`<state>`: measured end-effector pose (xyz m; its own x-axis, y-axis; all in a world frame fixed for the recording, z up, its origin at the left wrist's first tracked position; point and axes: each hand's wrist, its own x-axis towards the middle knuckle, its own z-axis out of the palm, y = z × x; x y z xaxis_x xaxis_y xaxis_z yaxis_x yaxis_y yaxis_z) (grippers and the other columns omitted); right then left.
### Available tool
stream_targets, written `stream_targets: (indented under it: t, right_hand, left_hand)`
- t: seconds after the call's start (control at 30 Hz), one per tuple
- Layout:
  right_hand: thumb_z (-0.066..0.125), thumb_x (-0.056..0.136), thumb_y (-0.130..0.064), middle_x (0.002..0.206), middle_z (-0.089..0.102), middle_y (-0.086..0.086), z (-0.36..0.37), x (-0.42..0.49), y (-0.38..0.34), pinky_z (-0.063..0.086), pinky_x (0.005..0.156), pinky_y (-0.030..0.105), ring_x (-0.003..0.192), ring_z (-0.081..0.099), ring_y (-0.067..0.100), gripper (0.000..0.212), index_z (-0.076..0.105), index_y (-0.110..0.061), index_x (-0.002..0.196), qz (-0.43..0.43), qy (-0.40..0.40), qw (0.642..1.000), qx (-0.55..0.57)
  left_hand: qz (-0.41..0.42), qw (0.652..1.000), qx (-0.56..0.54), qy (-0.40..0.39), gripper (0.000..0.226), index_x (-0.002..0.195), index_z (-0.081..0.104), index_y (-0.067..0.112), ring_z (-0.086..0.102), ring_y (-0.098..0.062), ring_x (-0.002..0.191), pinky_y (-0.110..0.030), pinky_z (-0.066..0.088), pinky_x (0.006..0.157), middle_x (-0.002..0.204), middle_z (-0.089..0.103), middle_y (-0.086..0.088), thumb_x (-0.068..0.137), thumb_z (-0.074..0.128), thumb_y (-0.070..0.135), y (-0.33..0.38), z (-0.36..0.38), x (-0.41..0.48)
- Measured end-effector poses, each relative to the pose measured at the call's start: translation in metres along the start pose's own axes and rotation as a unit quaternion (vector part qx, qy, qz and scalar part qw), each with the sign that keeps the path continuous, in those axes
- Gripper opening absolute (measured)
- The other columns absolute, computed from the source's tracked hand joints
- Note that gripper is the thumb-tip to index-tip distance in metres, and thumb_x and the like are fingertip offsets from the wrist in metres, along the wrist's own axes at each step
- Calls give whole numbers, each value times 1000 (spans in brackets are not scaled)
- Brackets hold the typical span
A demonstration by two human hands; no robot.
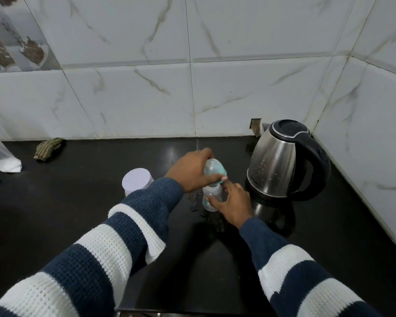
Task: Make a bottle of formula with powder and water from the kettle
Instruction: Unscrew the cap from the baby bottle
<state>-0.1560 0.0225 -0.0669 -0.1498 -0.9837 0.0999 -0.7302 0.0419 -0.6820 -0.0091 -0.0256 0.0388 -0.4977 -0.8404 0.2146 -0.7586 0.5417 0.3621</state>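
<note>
A small clear baby bottle point(212, 196) stands on the black counter point(101, 213), with my right hand point(232, 204) wrapped around its lower part. My left hand point(191, 171) holds the bottle's clear and teal cap point(214, 169) just above the bottle's neck, tilted. A steel electric kettle point(281, 160) with a black lid and handle sits on its base right of the bottle. A white-lidded round container point(137, 180) stands to the left, partly hidden behind my left sleeve.
Drops of water point(196, 203) lie on the counter beside the bottle. A striped cloth point(48, 148) sits at the back left near the tiled wall, and a white fabric point(2, 157) hangs at the far left. The wall corner stands close behind the kettle.
</note>
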Motion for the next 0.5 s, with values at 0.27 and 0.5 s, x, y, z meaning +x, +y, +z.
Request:
stream_targets:
  t: [0.27, 0.5]
  right_hand:
    - [71, 68, -57, 100, 70, -2, 4, 3, 4, 46, 92, 40, 101, 60, 21, 55, 57, -35, 116, -15, 10, 999, 32]
    - [72, 77, -45, 114, 69, -5, 5, 1, 3, 48, 92, 41, 103, 60, 22, 63, 49, -38, 135, -50, 8, 998, 49]
  left_hand:
    - [-109, 922, -361, 85, 48, 109, 50, 14, 62, -20, 90, -33, 55, 76, 107, 60, -8, 74, 81, 22, -12, -3, -16]
    - [-136, 850, -503, 71, 46, 129, 54, 22, 58, -19, 117, -30, 52, 91, 126, 61, -1, 85, 69, 15, -48, 32, -71]
